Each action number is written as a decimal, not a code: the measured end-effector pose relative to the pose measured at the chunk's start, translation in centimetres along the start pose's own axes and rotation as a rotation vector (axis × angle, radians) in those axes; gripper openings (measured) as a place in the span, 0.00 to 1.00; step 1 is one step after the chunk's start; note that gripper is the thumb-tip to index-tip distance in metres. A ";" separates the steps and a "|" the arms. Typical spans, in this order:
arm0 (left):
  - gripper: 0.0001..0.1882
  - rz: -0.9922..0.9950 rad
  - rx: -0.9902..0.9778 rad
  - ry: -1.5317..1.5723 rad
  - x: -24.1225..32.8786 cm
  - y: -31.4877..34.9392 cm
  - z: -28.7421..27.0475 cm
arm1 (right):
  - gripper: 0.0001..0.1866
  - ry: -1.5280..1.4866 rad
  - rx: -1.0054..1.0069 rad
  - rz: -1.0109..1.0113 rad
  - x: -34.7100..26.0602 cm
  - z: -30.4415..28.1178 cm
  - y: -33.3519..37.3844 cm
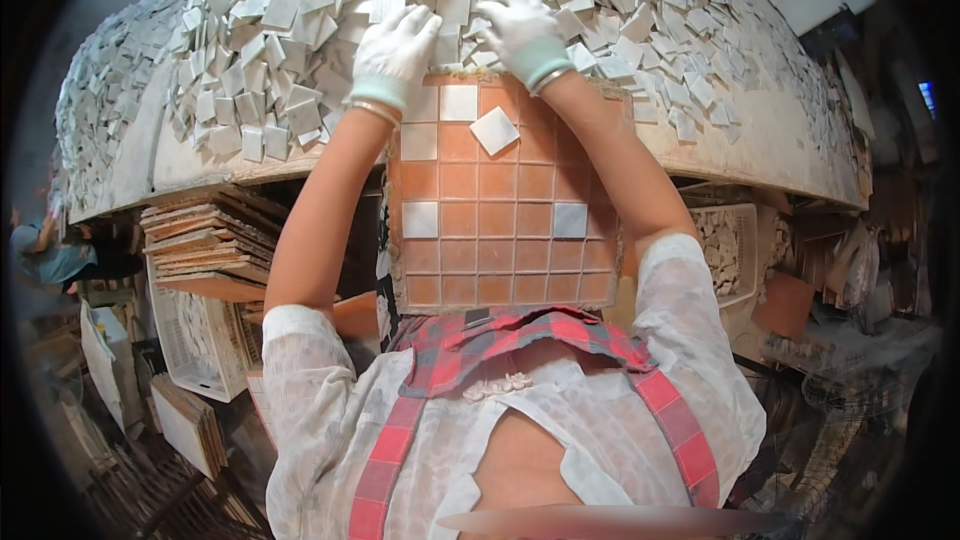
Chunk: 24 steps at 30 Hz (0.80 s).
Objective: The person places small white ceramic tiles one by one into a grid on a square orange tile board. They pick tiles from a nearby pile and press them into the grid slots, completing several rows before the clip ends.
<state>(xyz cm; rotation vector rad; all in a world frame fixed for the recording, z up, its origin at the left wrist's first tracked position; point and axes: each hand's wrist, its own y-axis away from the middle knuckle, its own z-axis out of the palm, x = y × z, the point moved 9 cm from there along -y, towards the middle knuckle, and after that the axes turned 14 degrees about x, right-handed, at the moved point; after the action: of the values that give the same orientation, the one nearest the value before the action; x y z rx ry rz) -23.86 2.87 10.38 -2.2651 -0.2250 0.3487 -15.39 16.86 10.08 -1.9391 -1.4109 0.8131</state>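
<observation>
Both my hands wear white gloves and reach to the far edge of a gridded tray (497,258) of orange-brown squares. My left hand (396,50) is at the tray's far left corner, its fingers stretched out over loose white tiles. Across from it, my right hand (524,35) bends inward with fingers apart, over the tiles too. Between them lie pale square tiles (453,10). In the tray a few cells hold white tiles, such as one tile (459,102) at the far side. Another white tile (495,130) lies turned across the grid lines. Neither hand visibly grips a tile.
A big heap of white tiles (290,15) covers the table (180,168) beyond the tray. At the left are stacked boards (205,245) and a white crate (200,350). Another crate (735,250) with tile pieces stands below the table at right.
</observation>
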 end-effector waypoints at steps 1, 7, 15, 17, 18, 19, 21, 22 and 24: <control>0.23 0.046 -0.015 -0.026 -0.2 -0.5 1.0 | 0.16 0.065 0.007 -0.082 -0.9 1.5 -1.0; 0.25 0.116 -0.196 -0.072 -1.0 -1.3 4.3 | 0.15 0.254 -0.079 -0.316 -1.5 6.4 -3.2; 0.22 -1.348 0.046 1.252 -3.9 6.5 3.1 | 0.11 0.321 -0.161 -0.281 -1.5 6.1 -2.3; 0.24 -1.363 0.014 1.345 -2.6 7.5 2.1 | 0.15 0.306 -0.186 -0.200 -1.4 6.0 -2.9; 0.24 -1.342 0.006 1.349 -2.0 7.8 1.4 | 0.17 0.292 -0.210 -0.158 -1.4 6.0 -3.0; 0.23 -1.380 0.019 1.392 -1.6 8.3 1.0 | 0.17 0.266 -0.273 -0.101 -0.9 6.2 -3.2; 0.21 -1.504 0.053 1.503 -0.6 9.2 0.6 | 0.16 0.183 -0.315 -0.005 -0.2 5.7 -3.4; 0.20 -1.439 0.060 1.397 -0.6 9.3 -0.2 | 0.16 0.151 -0.338 0.041 0.2 5.3 -3.2; 0.18 -1.300 0.084 1.281 -0.1 9.3 -1.7 | 0.18 0.014 -0.334 0.080 0.8 3.8 -2.5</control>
<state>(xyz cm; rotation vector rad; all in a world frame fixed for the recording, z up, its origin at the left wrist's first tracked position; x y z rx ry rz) -22.96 -4.42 4.40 -1.4121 -0.8305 -1.6129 -19.55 18.64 9.47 -2.2575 -1.5475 0.6273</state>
